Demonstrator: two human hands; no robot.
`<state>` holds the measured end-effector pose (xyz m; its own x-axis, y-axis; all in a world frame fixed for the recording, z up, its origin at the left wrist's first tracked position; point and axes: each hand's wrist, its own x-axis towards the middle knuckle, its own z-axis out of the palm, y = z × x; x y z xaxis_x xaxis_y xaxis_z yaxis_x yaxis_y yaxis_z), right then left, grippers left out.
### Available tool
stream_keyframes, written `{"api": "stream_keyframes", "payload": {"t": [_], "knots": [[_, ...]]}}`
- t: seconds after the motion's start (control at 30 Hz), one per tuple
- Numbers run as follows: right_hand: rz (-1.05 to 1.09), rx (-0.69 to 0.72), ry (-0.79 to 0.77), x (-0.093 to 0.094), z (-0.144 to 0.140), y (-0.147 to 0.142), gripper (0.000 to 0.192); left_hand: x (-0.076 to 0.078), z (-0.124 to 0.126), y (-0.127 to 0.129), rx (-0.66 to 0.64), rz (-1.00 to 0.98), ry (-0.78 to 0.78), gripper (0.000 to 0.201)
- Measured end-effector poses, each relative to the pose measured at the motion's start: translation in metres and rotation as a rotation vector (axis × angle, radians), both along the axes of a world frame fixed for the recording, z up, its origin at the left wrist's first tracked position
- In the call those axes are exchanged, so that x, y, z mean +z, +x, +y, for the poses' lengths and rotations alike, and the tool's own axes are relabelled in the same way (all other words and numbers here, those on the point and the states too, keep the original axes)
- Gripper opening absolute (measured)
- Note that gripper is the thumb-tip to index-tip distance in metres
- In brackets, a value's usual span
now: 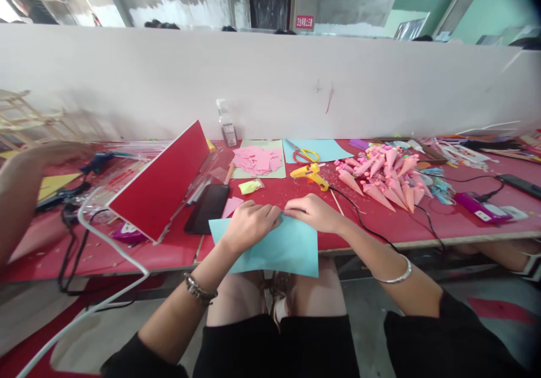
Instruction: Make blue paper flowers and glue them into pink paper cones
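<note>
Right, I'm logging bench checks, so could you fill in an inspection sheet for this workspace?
Surface: red table, crowded.
Job's things: blue sheet, in hand; glue gun beyond it; pink cones heaped to the right.
Clutter: scissors, bottle, pink pieces, slanted red board.
Hands: left hand and right hand both pinch the sheet's far edge.
Cables: black cable from the glue gun; white cord over the table's edge, left.
Surroundings: white partition ahead; another person's arm, far left.
</note>
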<state>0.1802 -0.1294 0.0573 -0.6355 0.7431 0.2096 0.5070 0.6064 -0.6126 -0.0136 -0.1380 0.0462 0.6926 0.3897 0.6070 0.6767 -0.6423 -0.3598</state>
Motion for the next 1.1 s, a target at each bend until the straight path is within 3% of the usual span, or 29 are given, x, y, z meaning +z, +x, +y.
{"api": "stream_keyframes", "payload": {"t": [0.13, 0.23, 0.37, 0.5, 0.63, 0.7, 0.8, 0.97, 1.1], "knots": [[0.016, -0.021, -0.023, -0.001, 0.002, 0.011, 0.029, -0.002, 0.005, -0.019, 0.021, 0.011, 0.022, 0.022], [0.001, -0.041, -0.023, -0.001, 0.003, 0.021, 0.029, -0.005, 0.008, -0.036, 0.071, 0.046, -0.046, 0.024], [-0.040, -0.079, -0.012, 0.001, 0.004, 0.033, 0.028, -0.007, 0.012, -0.064, 0.275, 0.043, -0.209, 0.025], [-0.060, -0.128, 0.011, 0.003, 0.006, 0.042, 0.028, 0.001, 0.012, -0.078, 0.471, -0.076, -0.277, 0.024], [-0.067, -0.094, -0.004, 0.004, 0.008, 0.042, 0.026, 0.015, 0.005, -0.059, 0.310, -0.213, -0.439, 0.031], [-0.078, -0.087, -0.006, 0.003, 0.009, 0.041, 0.027, 0.018, 0.002, -0.046, 0.250, -0.158, -0.627, 0.041], [-0.151, -0.087, 0.037, -0.002, 0.011, 0.040, 0.026, 0.013, 0.002, -0.031, 0.196, -0.035, -0.841, 0.031], [-0.259, -0.069, 0.382, -0.014, 0.010, 0.015, 0.018, -0.003, 0.007, -0.014, 0.096, -0.041, -0.900, 0.039], [-0.224, -0.072, 0.436, -0.021, 0.006, -0.016, 0.014, -0.006, 0.012, -0.005, 0.025, -0.135, -0.933, 0.037]]}}
